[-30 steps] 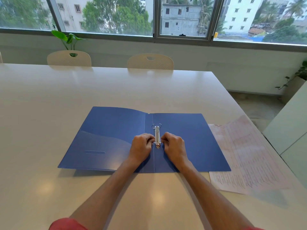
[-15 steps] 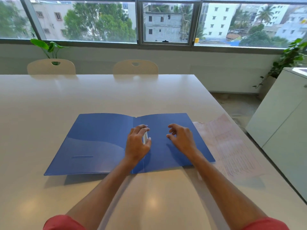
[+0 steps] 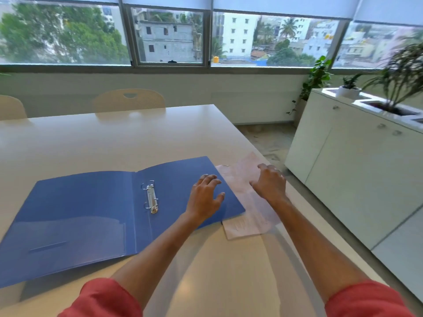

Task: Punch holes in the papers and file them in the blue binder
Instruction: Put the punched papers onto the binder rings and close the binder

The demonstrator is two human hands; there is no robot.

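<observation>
The blue binder lies open flat on the table, its metal ring mechanism standing open near the spine. A stack of printed papers lies just right of the binder, near the table's right edge. My left hand hovers over the binder's right flap, fingers spread, holding nothing. My right hand is over the papers with fingers apart, palm down; whether it touches them is unclear.
The white table ends close to the papers on the right. Two chairs stand at the far side. A white cabinet with potted plants runs along the right, across a narrow floor gap.
Both hands left the ring mechanism and moved right: the left onto the binder's right flap, the right over the papers. The view turned to the right.
</observation>
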